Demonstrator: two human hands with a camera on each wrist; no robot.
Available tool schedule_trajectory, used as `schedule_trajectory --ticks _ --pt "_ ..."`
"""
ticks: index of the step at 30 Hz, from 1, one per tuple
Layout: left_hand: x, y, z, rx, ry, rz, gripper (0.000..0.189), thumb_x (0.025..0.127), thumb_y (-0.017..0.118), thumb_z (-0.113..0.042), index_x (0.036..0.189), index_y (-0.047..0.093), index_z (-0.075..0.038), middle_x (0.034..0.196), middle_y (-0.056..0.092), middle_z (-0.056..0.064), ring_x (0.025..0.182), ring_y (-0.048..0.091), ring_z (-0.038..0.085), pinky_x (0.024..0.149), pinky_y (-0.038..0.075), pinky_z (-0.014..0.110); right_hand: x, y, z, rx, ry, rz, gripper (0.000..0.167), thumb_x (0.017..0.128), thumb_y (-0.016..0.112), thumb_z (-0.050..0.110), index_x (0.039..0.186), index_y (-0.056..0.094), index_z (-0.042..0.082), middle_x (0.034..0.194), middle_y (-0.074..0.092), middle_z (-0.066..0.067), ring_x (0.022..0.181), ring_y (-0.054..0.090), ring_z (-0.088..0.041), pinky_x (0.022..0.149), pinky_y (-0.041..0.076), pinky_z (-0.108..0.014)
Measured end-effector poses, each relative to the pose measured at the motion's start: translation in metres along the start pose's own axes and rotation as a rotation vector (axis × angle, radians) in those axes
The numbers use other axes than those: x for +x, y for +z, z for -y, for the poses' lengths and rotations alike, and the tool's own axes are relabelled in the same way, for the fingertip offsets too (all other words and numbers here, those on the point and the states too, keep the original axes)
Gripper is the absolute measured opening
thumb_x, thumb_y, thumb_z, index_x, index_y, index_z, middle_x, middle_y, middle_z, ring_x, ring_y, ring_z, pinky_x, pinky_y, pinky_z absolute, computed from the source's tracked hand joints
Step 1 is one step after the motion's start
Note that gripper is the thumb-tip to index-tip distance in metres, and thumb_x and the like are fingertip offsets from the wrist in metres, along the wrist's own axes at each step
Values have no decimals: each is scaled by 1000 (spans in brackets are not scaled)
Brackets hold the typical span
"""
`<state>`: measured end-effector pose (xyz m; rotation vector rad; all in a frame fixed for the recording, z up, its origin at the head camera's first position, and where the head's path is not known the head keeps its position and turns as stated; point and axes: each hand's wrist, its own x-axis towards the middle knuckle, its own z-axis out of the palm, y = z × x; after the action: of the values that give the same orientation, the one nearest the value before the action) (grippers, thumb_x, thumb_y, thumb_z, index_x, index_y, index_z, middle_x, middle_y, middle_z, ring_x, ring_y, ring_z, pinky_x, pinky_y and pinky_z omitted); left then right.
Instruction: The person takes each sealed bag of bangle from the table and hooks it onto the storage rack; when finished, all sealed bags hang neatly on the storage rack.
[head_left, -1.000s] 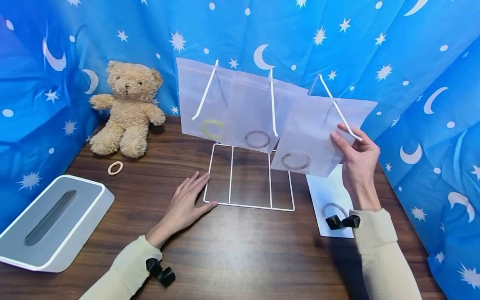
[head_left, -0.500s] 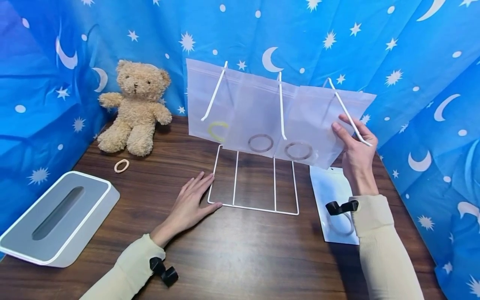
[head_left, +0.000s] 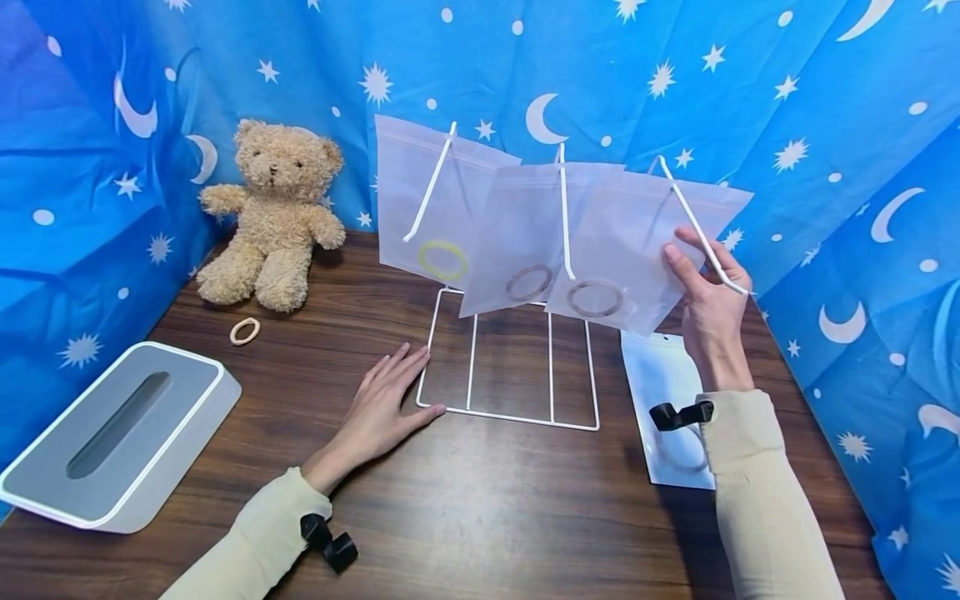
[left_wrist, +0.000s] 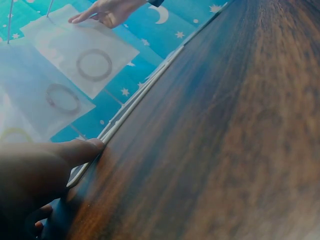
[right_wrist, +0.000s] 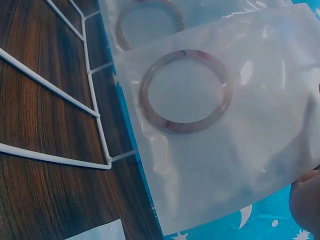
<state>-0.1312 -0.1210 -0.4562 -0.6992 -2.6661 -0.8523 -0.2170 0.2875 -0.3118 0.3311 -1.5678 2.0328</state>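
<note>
A white wire display rack (head_left: pixel 551 367) stands on the table, with three frosted zip bags on its hooks. A yellow bangle (head_left: pixel 442 261) shows in the left bag (head_left: pixel 420 196). The middle bag (head_left: pixel 513 221) and the right bag (head_left: pixel 618 225) each hold a brownish bangle (right_wrist: pixel 150 105). My right hand (head_left: pixel 716 321) pinches the right bag's right edge, thumb in front, close to the right hook's tip. My left hand (head_left: pixel 382 408) lies spread on the table at the rack's front left corner; its thumb (left_wrist: pixel 90 147) touches the base wire in the left wrist view.
Another bag (head_left: pixel 660 383) with a bangle lies on the table below my right hand. At left are a grey and white tissue box (head_left: pixel 191 433), a small pale wooden ring (head_left: pixel 244 332) and a teddy bear (head_left: pixel 262 217). A blue star curtain (head_left: pixel 600 75) closes off the back.
The right bag has swung slightly up and back in my right hand. The middle bag has turned, its lower edge shifting left over the left bag. My left hand stays at the rack's corner.
</note>
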Motion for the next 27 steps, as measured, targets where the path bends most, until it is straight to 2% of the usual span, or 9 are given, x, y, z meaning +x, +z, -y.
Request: schedule_trajectory --ticks 4,8,10,12,14,16,21,25,27 --pt "0 0 0 0 -1 1 80 86 72 -49 146 45 -3 151 42 9 143 27 30 115 18 50 -2 -4 3 7 -5 33 36 83 73 -8 116 63 -14 101 57 -13 85 44 -14 67 43 -21" --pt "0 1 0 4 0 -2 81 86 72 -50 146 44 -3 151 42 9 143 28 30 115 18 51 -9 -13 10 22 22 63 37 84 72 -8 118 62 -16 86 52 -10 67 33 -13 63 36 -20" --pt "1 1 0 6 0 -3 81 86 72 -50 146 44 -4 151 42 8 143 27 30 115 18 51 -15 -20 14 26 33 63 36 85 70 -8 119 61 -16 96 60 -14 79 47 -15 75 42 -23" --pt "1 1 0 8 -1 -2 81 86 72 -50 146 44 -4 151 42 8 143 27 30 115 18 51 -21 -29 18 28 47 40 35 87 69 -7 120 61 -14 114 62 -19 101 55 -20 90 42 -24" --pt "1 2 0 7 -2 -1 81 86 72 -50 146 44 -4 151 42 8 143 27 29 115 18 51 -29 -40 23 10 43 14 34 89 67 -6 121 61 -14 131 58 -20 125 49 -26 104 38 -28" --pt "1 2 0 5 -3 0 81 86 72 -50 146 44 -4 151 42 8 143 27 29 115 18 51 -38 -53 28 -40 55 -21 34 90 67 -4 121 61 -13 135 56 -18 132 44 -27 107 38 -28" --pt "1 2 -1 1 -2 2 80 86 72 -49 146 44 -4 151 42 8 143 27 30 115 18 51 -65 -90 37 -312 176 -52 38 92 69 8 127 61 -6 132 60 -11 122 54 -20 94 45 -17" --pt "1 1 -1 3 -1 -1 80 86 72 -48 146 44 -4 151 42 8 143 28 30 115 18 51 -89 -115 30 -712 327 42 46 96 65 27 135 58 4 132 58 -8 111 55 -12 84 45 -10" --pt "1 1 -1 4 0 -1 81 86 72 -49 146 44 -4 151 42 8 143 28 30 115 18 51 -99 -124 25 -902 395 97 52 96 62 38 138 56 7 135 55 -11 112 51 -14 82 44 -15"
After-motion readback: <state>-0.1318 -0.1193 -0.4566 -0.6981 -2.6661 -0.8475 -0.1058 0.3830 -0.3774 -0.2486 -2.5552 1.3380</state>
